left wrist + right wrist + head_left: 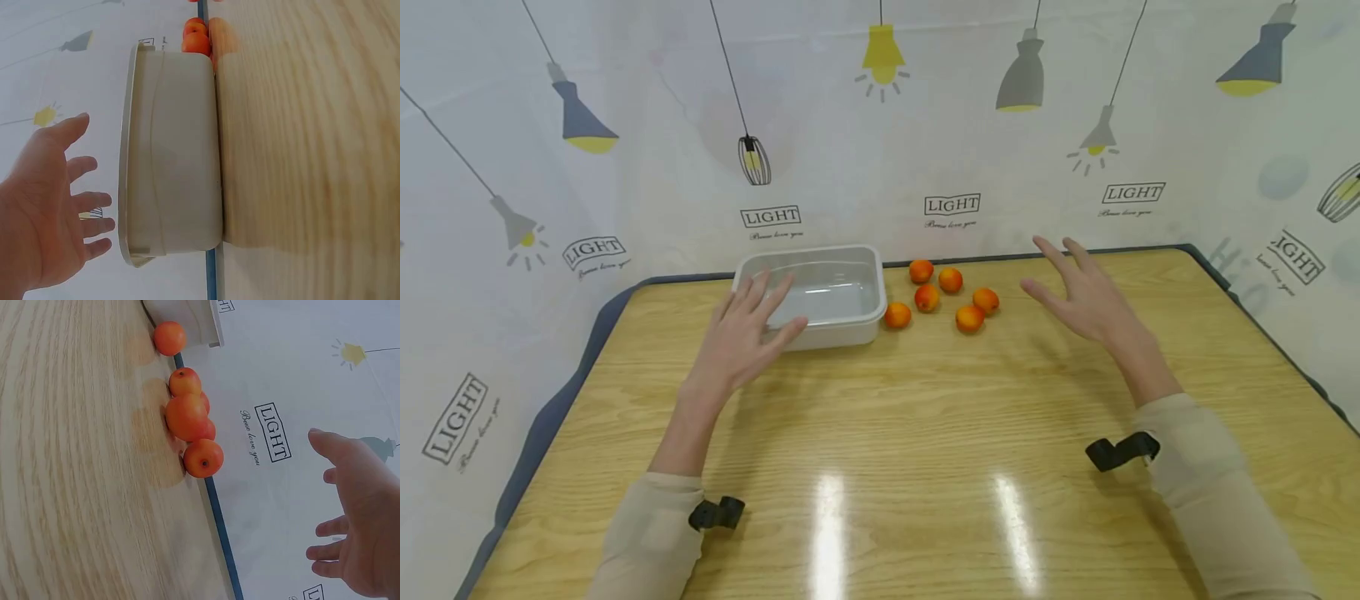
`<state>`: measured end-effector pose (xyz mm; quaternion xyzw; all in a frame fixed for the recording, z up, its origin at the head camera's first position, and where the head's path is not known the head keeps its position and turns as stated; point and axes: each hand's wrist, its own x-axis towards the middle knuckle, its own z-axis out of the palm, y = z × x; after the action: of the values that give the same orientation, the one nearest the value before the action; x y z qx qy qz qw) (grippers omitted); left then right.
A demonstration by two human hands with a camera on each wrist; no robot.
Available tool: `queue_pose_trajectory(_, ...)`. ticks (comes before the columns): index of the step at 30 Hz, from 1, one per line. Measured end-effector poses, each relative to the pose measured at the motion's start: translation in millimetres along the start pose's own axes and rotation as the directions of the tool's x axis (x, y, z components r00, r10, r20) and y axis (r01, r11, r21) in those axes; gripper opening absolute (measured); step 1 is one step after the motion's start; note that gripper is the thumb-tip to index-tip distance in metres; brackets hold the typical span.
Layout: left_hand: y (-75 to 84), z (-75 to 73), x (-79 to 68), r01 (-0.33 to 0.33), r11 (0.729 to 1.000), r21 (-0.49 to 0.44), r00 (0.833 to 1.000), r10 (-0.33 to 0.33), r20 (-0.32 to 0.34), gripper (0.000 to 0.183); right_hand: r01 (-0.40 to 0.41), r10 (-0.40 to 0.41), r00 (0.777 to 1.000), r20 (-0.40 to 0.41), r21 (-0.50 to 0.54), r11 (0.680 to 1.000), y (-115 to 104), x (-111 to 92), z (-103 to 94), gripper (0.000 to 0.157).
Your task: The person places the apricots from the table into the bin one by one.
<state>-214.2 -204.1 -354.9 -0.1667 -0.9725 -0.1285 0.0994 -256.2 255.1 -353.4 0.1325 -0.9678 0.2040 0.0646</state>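
Note:
My left hand is held over the near left side of a white plastic container, fingers spread and holding nothing. The container has a raised rim, and its inside looks bare where it shows past my fingers. My right hand hovers to the right of several small orange-red fruits, its fingers apart and nothing in them. In the right wrist view the fruits have smooth skin and small dark stem spots. One fruit sits right beside the container's right wall.
All of this stands toward the back of a wood-grain table. Behind it hangs a white cloth printed with lamps, which also runs along both sides. Each sleeve carries a black wrist mount.

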Motion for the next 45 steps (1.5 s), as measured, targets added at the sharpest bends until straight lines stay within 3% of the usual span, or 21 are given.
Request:
queue_pose_trajectory(16, -7.1, 9.0, 0.7, -0.063, 0.995, -0.073, 0.997, 0.059, -0.056, 0.063, 0.027, -0.025, 0.999, -0.02, 0.109, 0.994, 2.1, 13.0, 16.2, 0.064)
queue_pose_trajectory(27, -12.8, 14.4, 0.6, -0.112, 0.987, -0.113, 0.991, 0.103, -0.082, 0.059, 0.026, -0.029, 0.999, 0.024, 0.133, 0.991, 3.3, 26.1, 35.5, 0.064)
queue_pose_trajectory(36, -16.6, 16.8, 1.1, -0.098, 0.979, -0.178, 0.994, 0.087, -0.069, 0.057, 0.074, -0.082, 0.996, 0.033, 0.194, 0.978, 3.8, 36.6, 49.5, 0.058)
queue_pose_trajectory(45, -17.9, 17.0, 0.7, -0.075, 0.972, -0.223, 0.996, 0.063, -0.06, 0.054, 0.055, -0.092, 0.987, 0.128, 0.267, 0.962, 2.0, 43.6, 56.9, 0.051)
